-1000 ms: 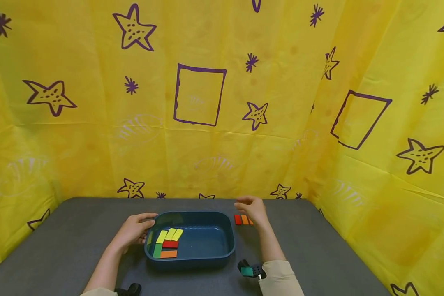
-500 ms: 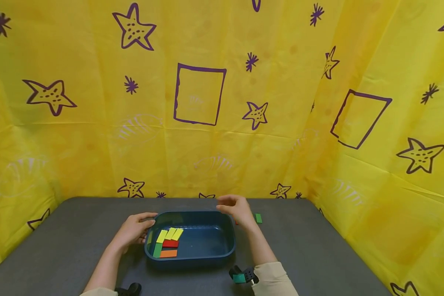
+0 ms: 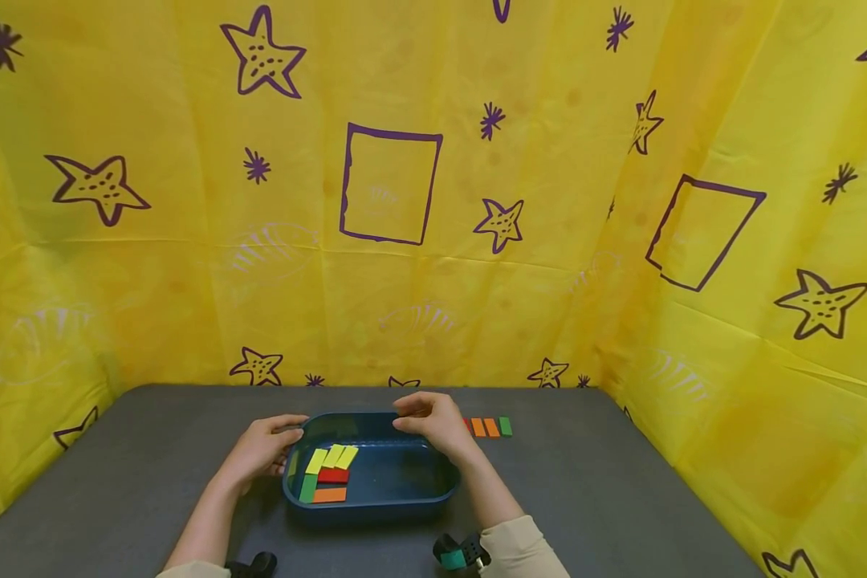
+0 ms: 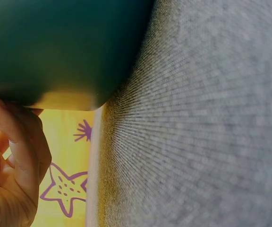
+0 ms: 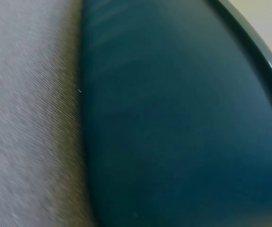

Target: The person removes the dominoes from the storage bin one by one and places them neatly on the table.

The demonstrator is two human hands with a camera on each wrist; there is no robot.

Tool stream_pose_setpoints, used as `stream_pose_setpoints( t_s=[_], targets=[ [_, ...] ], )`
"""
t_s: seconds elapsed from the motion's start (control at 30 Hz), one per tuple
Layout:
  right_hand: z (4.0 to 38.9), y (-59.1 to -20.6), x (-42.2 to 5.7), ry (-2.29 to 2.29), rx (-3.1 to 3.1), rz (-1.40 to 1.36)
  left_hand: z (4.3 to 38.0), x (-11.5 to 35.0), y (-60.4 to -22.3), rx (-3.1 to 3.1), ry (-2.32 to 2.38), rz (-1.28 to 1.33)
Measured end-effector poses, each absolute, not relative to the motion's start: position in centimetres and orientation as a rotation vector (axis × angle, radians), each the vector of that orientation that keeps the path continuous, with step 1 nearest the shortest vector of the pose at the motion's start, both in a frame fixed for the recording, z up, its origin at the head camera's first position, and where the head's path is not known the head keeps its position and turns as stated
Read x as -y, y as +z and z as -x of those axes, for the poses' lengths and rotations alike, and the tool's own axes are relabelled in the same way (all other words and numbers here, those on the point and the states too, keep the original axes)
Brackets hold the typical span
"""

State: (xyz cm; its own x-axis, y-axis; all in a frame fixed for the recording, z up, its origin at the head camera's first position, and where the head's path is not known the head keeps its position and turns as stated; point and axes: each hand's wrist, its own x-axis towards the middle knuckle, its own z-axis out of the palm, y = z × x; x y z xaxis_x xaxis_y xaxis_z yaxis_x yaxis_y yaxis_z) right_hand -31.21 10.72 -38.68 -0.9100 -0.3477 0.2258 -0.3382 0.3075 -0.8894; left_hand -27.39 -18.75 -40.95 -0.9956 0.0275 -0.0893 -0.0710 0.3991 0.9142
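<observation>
My left hand (image 3: pixel 258 447) holds the left end of a dark blue plastic bin (image 3: pixel 376 505). In the left wrist view, bent fingers (image 4: pixel 21 153) meet the bin's outer wall (image 4: pixel 55 52). Inside, at the left, lie several yellow tiles (image 3: pixel 334 457), a red tile (image 3: pixel 332 475), a green tile (image 3: pixel 308 487) and an orange tile (image 3: pixel 329 495). Over the bin's back right part hovers my right hand (image 3: pixel 437 425), fingers bent and thumb near them; I cannot tell whether it holds a tile. The right wrist view shows only the bin's side (image 5: pixel 174 118) and tabletop.
Behind the right forearm, a row of tiles on the grey tabletop (image 3: pixel 592 482) includes a partly hidden red one (image 3: pixel 467 425), two orange ones (image 3: pixel 485 427) and a green one (image 3: pixel 505 426). A yellow patterned curtain (image 3: pixel 405 321) encloses the table's back and sides.
My right hand has moved left from above the tile row to over the bin, uncovering orange and green tiles. The left hand, the bin and the tiles in it stay put.
</observation>
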Motion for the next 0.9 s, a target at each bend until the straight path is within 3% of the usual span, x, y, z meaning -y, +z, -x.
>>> stream_pose_setpoints(
  t_s=[0.9],
  targets=[
    [29.6, -40.5, -6.6, -1.503, -2.46, 0.799, 27.5, 18.7, -41.0, -2.546, 1.687, 0.062]
  ],
)
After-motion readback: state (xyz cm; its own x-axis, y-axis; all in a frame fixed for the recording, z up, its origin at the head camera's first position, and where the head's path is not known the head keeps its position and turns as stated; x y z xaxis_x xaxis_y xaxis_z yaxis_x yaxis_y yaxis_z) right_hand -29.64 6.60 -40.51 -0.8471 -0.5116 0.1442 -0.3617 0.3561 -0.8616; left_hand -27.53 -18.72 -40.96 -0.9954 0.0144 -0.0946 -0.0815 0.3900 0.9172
